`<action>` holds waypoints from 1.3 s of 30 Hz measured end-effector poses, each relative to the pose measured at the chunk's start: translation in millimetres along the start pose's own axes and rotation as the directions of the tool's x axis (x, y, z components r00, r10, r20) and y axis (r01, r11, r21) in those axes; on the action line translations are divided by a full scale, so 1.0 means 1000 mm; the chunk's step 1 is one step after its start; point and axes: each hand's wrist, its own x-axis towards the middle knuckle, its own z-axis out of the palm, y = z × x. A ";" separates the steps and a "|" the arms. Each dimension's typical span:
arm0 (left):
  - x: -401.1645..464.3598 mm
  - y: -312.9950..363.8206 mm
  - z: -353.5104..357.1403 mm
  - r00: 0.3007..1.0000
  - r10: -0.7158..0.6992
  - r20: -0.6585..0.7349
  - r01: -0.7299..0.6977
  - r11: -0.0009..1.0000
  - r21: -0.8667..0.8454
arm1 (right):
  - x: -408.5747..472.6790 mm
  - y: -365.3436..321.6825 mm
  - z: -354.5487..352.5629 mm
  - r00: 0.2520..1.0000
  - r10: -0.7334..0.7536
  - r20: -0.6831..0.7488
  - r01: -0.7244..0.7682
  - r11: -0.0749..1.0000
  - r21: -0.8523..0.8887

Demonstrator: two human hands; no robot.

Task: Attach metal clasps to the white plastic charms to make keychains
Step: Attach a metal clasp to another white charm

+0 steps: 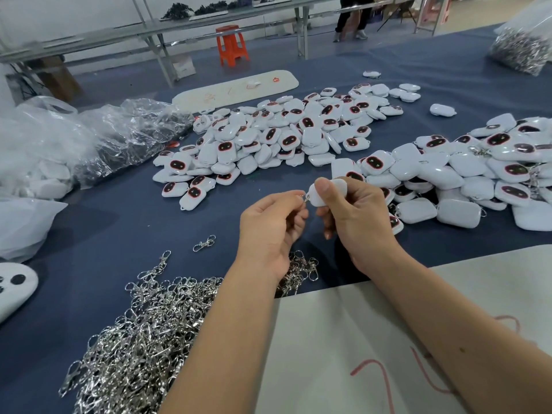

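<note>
Nearest, a heap of metal clasps (143,339) lies on the blue table (119,222) beside a white sheet (343,339). Above it, the left hand (270,231) pinches a clasp ring (304,198) at the edge of a white charm (327,191), which the right hand (355,215) grips. Beyond lie the pile of loose charms (277,135), right of it a second charm pile (478,171), and clear plastic bags (98,135) at left.

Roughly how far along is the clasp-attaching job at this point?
Partly done. Charms in the right-hand pile show clasps already on. In hand: the right hand grips a white charm while the left hand pinches a clasp at its edge. Left: the large middle pile, and plenty of loose clasps.
</note>
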 end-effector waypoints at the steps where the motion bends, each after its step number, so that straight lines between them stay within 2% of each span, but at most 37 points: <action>1: 0.001 0.002 -0.002 1.000 -0.016 0.026 0.015 1.000 0.011 | 0.000 0.000 -0.001 1.000 0.002 0.009 -0.002 1.000 0.007; 6: 0.003 0.015 -0.020 0.986 -0.082 0.143 0.066 0.991 0.114 | 0.001 0.002 -0.001 0.995 -0.003 0.101 0.003 1.000 0.000; 8: 0.002 0.014 -0.019 0.994 -0.059 0.096 0.050 0.994 0.094 | 0.001 0.002 -0.001 0.992 -0.025 0.121 0.029 0.999 -0.033; 13: 0.000 0.004 -0.006 0.990 -0.059 -0.132 0.032 0.979 -0.199 | -0.006 0.000 0.002 0.970 -0.198 0.138 0.221 0.959 -0.177; 15: 0.000 0.004 -0.005 0.981 -0.083 -0.174 0.051 0.983 -0.179 | -0.007 0.000 0.002 0.959 -0.266 0.095 0.282 0.915 -0.287; 17: -0.001 0.005 -0.008 0.976 -0.099 -0.195 0.085 0.993 -0.079 | -0.007 -0.002 0.002 0.946 -0.319 0.065 0.318 0.866 -0.385; 21: -0.002 0.009 -0.010 0.981 -0.174 -0.084 0.177 0.984 0.027 | -0.008 -0.006 0.001 0.931 -0.356 0.081 0.354 0.825 -0.442; 30: 0.001 0.012 -0.013 0.973 -0.229 -0.004 0.223 0.949 -0.224 | -0.009 -0.007 0.003 0.902 -0.372 0.217 0.431 0.800 -0.417; 39: 0.004 0.014 -0.016 0.982 -0.176 0.069 0.186 0.962 -0.198 | -0.007 -0.003 0.003 0.914 -0.327 0.240 0.395 0.853 -0.341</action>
